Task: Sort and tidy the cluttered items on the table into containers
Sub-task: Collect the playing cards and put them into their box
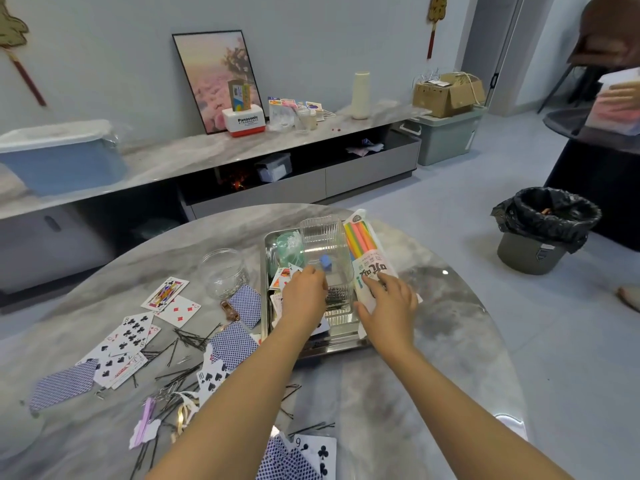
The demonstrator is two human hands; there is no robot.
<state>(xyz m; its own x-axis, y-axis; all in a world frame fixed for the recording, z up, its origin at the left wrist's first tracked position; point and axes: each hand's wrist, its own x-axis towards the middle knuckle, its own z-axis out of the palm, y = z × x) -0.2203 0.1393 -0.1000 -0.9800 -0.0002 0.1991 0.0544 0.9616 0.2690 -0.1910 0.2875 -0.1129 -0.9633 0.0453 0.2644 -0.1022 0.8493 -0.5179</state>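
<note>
Left hand (304, 292), frame centre: fingers curled at the clear ribbed box (327, 261) in the steel tray (266, 271); contents unclear. Right hand (389, 303): fingers spread, resting on the straw packet (363, 244). Steady the box (light, tippable). Bobby pins (188, 336) and playing cards (135, 336), lower left, await sorting.

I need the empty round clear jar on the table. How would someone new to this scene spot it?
Start at the metal tray in the middle of the round marble table. Just off the tray's left edge, beyond the scattered playing cards, stands the round clear jar. Unlike the ribbed square clear container inside the tray, it is smooth, round and outside the tray.
</note>
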